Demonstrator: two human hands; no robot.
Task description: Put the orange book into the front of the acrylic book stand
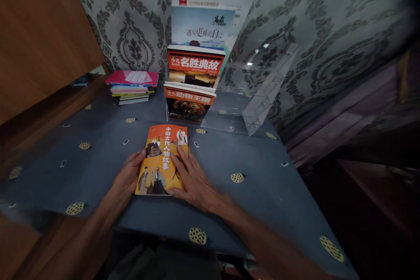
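An orange and yellow paperback book with white Chinese characters and drawn figures on its cover lies in front of me, near the table's front edge. Its left edge is gripped by my left hand, whose fingers are partly hidden at the book's side. My right hand rests over the right part of the cover, fingers stretched out and spread on it. Just beyond the book stands a clear tiered rack, with an orange-black book in its lowest tier.
Higher tiers hold a red-titled book, a pale blue book and others. A stack of books with a pink one on top sits at the back left. The blue tablecloth meets a wooden panel on the left.
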